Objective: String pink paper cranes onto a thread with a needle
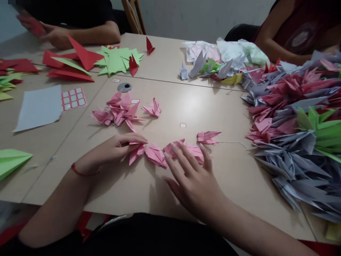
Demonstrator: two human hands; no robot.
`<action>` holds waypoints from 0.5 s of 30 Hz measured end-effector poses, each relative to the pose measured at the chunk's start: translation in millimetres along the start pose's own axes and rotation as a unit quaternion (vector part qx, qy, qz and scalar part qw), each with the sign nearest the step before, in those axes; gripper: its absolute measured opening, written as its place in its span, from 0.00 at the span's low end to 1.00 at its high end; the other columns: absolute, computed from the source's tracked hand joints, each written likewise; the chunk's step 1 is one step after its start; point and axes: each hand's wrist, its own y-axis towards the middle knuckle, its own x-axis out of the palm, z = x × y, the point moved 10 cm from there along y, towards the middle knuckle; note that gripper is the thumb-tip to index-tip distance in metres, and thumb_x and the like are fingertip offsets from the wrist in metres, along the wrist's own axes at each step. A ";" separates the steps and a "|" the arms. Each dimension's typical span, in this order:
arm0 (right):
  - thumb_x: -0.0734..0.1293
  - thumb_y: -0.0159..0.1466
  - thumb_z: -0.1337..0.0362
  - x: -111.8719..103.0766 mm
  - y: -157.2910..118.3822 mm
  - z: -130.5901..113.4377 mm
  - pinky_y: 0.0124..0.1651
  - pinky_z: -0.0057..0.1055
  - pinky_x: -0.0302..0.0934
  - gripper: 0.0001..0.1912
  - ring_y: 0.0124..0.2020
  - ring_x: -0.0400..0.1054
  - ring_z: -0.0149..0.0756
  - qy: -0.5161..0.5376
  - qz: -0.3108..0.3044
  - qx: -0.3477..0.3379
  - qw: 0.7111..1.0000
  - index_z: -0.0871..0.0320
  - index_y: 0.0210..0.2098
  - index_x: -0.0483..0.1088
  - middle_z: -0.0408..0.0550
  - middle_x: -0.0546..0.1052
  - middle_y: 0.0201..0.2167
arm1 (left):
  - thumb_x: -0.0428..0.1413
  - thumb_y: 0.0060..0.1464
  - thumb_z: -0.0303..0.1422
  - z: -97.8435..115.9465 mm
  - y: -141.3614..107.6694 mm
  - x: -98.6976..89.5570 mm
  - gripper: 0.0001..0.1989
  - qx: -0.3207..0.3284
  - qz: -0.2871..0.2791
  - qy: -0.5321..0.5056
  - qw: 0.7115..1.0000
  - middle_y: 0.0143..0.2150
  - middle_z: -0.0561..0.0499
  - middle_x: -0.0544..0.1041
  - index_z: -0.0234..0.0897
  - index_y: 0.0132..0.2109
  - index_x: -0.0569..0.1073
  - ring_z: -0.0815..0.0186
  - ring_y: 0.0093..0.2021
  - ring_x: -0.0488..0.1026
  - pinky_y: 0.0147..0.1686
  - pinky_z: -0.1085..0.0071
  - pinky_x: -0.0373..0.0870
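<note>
A row of folded pink paper cranes (155,155) lies on the table in front of me. My right hand (190,174) is open, its spread fingers resting over the cranes in the middle of the row. At the left end, my left hand (124,145) reaches over a pink paper crane (136,152) and touches it with outstretched fingers; part of that crane is hidden. Another pink crane (208,137) lies beyond my right fingertips, on a white string (233,143) that runs to the pile at the right. A single pink crane (153,108) sits farther back.
A clump of pink cranes (119,112) with dark thread lies back left. Grey, pink and green cranes form a large pile (293,106) at the right. White paper (39,106), a label sheet (74,99) and red and green folded papers (117,60) lie left. Two people sit opposite.
</note>
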 end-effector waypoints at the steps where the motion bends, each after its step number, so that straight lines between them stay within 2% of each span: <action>1: 0.56 0.67 0.56 -1.0 -3.1 6.7 0.63 0.55 0.36 0.24 0.64 0.51 0.48 -0.010 0.004 0.018 1.000 0.59 0.60 0.60 0.56 0.61 0.63 | 0.51 0.56 0.38 -0.4 0.0 -0.2 0.15 0.001 0.000 0.002 1.000 0.51 0.49 0.76 0.41 0.45 0.77 0.60 0.52 0.71 0.54 0.66 0.67; 4: 0.58 0.66 0.53 14.4 -14.7 27.4 0.61 0.56 0.39 0.27 0.62 0.55 0.53 -0.035 -0.038 0.063 0.997 0.61 0.59 0.62 0.60 0.63 0.61 | 0.51 0.57 0.39 -0.9 -0.1 -0.7 0.15 0.000 0.003 0.009 1.000 0.51 0.49 0.76 0.42 0.46 0.77 0.61 0.52 0.71 0.53 0.67 0.67; 6: 0.58 0.66 0.50 22.9 -20.9 27.6 0.62 0.56 0.37 0.27 0.61 0.56 0.52 -0.030 -0.060 0.031 0.997 0.60 0.58 0.63 0.58 0.65 0.60 | 0.50 0.57 0.39 -0.8 -0.3 -0.2 0.15 -0.005 0.003 0.012 1.000 0.51 0.49 0.76 0.41 0.46 0.77 0.61 0.52 0.71 0.54 0.67 0.67; 8: 0.57 0.66 0.50 18.9 -23.3 30.2 0.63 0.55 0.36 0.26 0.63 0.53 0.49 -0.023 -0.044 0.010 0.999 0.57 0.59 0.62 0.56 0.63 0.62 | 0.50 0.57 0.39 -0.5 -0.6 0.4 0.15 -0.011 0.002 0.014 1.000 0.51 0.49 0.76 0.41 0.46 0.77 0.61 0.53 0.70 0.54 0.67 0.67; 9: 0.56 0.67 0.51 14.6 -22.8 37.9 0.63 0.54 0.35 0.26 0.64 0.51 0.48 -0.024 -0.029 0.024 0.999 0.57 0.59 0.61 0.56 0.62 0.63 | 0.50 0.57 0.39 -0.5 -0.9 0.6 0.15 -0.015 0.001 0.015 1.000 0.51 0.49 0.76 0.41 0.46 0.77 0.60 0.53 0.70 0.54 0.67 0.67; 12: 0.55 0.67 0.52 13.5 -20.6 82.7 0.62 0.59 0.38 0.27 0.65 0.50 0.51 -0.016 -0.018 0.113 0.993 0.57 0.61 0.58 0.58 0.59 0.64 | 0.50 0.57 0.41 -2.3 -2.1 -0.3 0.16 -0.035 0.004 0.013 0.999 0.52 0.48 0.76 0.40 0.46 0.77 0.59 0.53 0.70 0.53 0.67 0.67; 14: 0.53 0.68 0.51 26.2 -19.6 114.8 0.58 0.63 0.44 0.25 0.61 0.56 0.54 0.030 -0.041 0.141 0.989 0.56 0.58 0.62 0.58 0.64 0.61 | 0.50 0.56 0.43 -5.3 -3.3 -2.0 0.17 -0.059 0.010 0.006 0.998 0.51 0.48 0.76 0.41 0.47 0.76 0.58 0.52 0.71 0.51 0.66 0.69; 15: 0.53 0.67 0.51 34.0 -18.5 126.2 0.57 0.60 0.49 0.24 0.59 0.61 0.53 0.074 -0.056 0.131 0.987 0.55 0.55 0.65 0.57 0.68 0.58 | 0.51 0.56 0.44 -6.5 -3.9 -2.8 0.18 -0.070 0.015 0.000 0.997 0.51 0.48 0.77 0.41 0.47 0.76 0.58 0.51 0.72 0.50 0.65 0.69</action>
